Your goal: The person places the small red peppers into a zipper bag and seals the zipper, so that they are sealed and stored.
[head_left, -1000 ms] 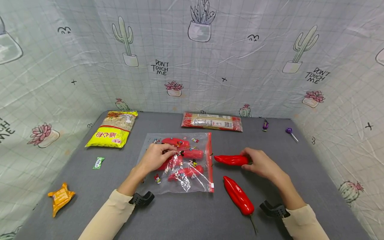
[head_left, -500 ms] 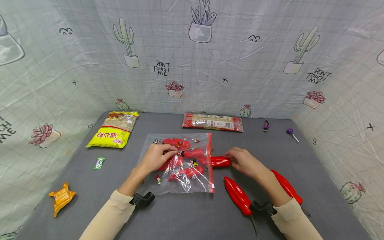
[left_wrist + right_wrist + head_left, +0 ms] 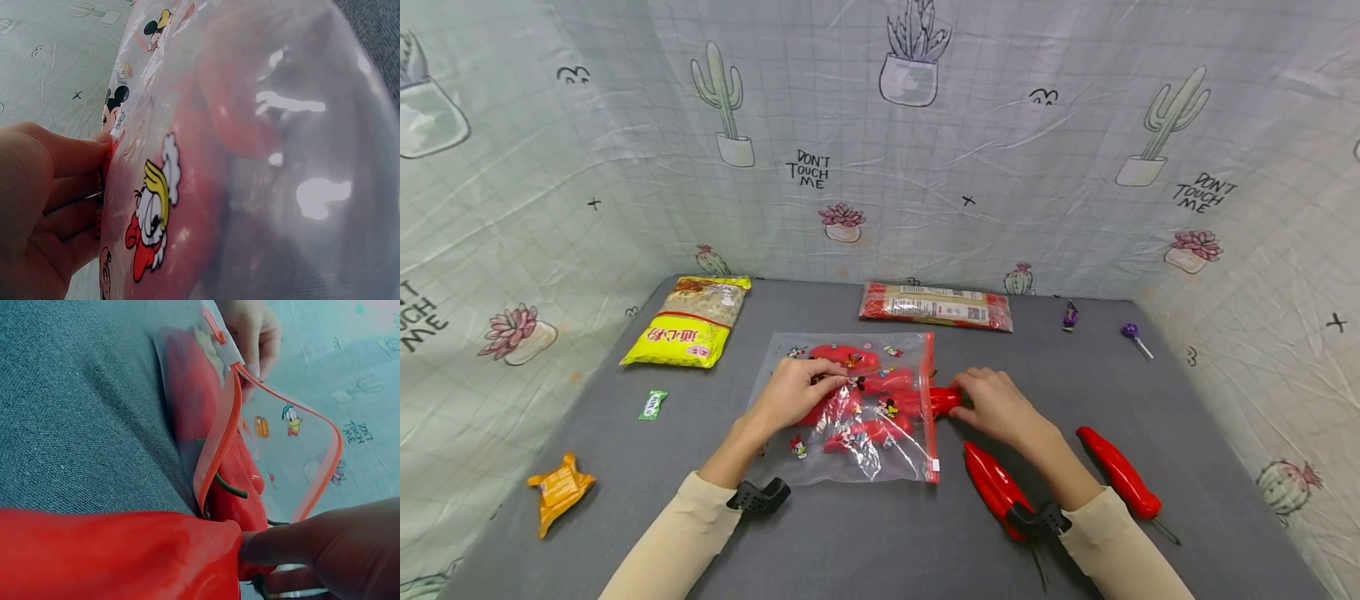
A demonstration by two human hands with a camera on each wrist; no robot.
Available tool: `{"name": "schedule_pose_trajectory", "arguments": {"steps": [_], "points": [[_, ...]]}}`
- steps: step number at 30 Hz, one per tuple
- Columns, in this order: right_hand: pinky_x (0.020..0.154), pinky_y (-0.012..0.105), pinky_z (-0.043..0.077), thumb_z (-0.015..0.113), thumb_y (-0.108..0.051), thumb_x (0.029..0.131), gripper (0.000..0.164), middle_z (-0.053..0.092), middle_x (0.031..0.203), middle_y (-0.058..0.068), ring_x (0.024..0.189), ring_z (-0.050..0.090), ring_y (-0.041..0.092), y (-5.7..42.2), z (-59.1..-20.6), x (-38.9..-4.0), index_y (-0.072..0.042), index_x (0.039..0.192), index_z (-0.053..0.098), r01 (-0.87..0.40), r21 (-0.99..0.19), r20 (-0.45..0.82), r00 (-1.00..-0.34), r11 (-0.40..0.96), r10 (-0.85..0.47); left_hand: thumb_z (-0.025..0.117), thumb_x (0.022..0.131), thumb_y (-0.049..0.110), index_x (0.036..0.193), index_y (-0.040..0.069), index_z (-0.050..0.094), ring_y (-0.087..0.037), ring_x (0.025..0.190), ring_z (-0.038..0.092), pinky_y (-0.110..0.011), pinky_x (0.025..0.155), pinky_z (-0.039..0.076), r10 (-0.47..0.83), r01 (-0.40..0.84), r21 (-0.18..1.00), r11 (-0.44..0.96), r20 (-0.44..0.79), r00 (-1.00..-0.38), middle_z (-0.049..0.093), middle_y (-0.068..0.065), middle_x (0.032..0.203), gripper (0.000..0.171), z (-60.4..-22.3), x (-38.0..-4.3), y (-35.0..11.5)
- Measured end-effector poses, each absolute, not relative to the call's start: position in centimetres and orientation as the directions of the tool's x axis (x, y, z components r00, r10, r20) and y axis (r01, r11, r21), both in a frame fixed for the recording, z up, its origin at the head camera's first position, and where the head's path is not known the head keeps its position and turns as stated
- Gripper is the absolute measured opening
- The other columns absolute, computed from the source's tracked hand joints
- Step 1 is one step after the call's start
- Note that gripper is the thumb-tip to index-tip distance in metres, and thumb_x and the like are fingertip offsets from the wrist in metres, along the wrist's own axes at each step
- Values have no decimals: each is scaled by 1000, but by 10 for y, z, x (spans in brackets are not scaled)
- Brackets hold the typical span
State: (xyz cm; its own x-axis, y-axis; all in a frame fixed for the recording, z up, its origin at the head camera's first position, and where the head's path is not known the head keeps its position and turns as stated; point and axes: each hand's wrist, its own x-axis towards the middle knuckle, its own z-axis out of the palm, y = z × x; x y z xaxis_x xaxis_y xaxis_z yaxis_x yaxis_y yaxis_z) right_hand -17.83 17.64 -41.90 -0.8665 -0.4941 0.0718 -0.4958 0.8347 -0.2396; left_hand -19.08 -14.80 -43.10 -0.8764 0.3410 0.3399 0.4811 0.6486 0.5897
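Observation:
A clear zip bag [image 3: 895,460] with cartoon prints and a red zip edge lies mid-table, holding several red chili peppers [image 3: 853,435]. My left hand [image 3: 797,390] pinches its upper film between thumb and fingers; the left wrist view shows the film lifted. At the bag's right-hand mouth, my right hand [image 3: 996,407] grips the stem end of another chili pepper [image 3: 943,401], whose front part is inside. In the right wrist view the red-edged mouth [image 3: 224,434] gapes open. One loose chili pepper [image 3: 992,479] lies under my right wrist, another [image 3: 1118,472] farther right.
Along the back are a yellow food packet [image 3: 688,325], a long red-ended packet [image 3: 936,307], a purple candy [image 3: 1070,317] and a purple lollipop [image 3: 1132,332]. At left lie a green candy [image 3: 652,405] and an orange-wrapped snack [image 3: 561,493]. Patterned cloth encloses the table.
My right hand has moved left, bringing its chili pepper from outside the bag partly through the mouth. The left hand keeps its pinch on the bag. The rightmost chili pepper has come into view.

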Motion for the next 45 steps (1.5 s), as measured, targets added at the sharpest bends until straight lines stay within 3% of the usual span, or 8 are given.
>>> {"name": "schedule_pose_trajectory", "arguments": {"steps": [3,7,12,19,25,30,36,45], "points": [[84,44,48,76,-25,78,36,68,100,4,90,62,20,176,-419,-179,-11,109,64,-446,-247,23,-890,860,-455,67,88,26,94,20,75,-10,88,68,-31,75,53,347,483,587,650,336,-875,74,4,94,12,-431,-191,-148],[84,40,51,75,-19,79,35,69,100,4,90,63,17,174,-419,-181,-10,111,64,-391,-395,-26,-900,831,-436,66,88,26,95,19,75,-10,88,68,-32,75,53,349,477,590,651,326,-879,74,4,95,13,-431,-190,-148],[77,32,53,74,-15,80,29,70,95,3,85,64,12,168,-423,-185,-9,106,64,-358,-556,-9,-900,750,-436,67,88,26,94,19,75,-9,88,68,-32,76,53,346,477,585,656,329,-879,74,4,94,13,-432,-189,-147],[64,20,49,73,-13,80,17,67,83,-2,72,59,6,158,-432,-186,-12,94,65,-360,-636,35,-897,682,-441,67,87,25,94,18,75,-9,86,68,-32,76,53,354,490,584,647,339,-872,74,5,93,12,-431,-187,-145],[71,24,51,69,-12,83,21,69,91,1,77,60,9,151,-433,-183,-11,104,67,-391,-671,39,-867,630,-496,68,87,24,94,17,75,-10,88,68,-33,78,53,354,505,575,644,362,-862,74,5,93,13,-431,-188,-144],[76,26,52,67,-13,86,25,70,104,2,85,62,12,149,-432,-181,-11,111,67,-378,-697,-35,-831,609,-556,68,87,24,93,18,75,-10,89,69,-32,78,53,359,520,563,643,379,-853,74,5,93,12,-432,-189,-144],[74,23,52,67,-15,87,23,70,101,1,87,64,13,153,-425,-180,-11,109,68,-375,-707,-38,-827,600,-562,68,87,25,94,17,75,-9,88,69,-32,77,53,358,522,565,639,383,-852,74,6,93,13,-432,-190,-145],[84,39,52,68,-21,86,29,69,106,5,90,62,14,174,-408,-173,-13,114,65,-399,-680,23,-850,615,-526,69,86,24,93,19,75,-8,85,68,-30,74,53,346,519,583,625,389,-854,74,5,91,11,-434,-191,-148]]}}
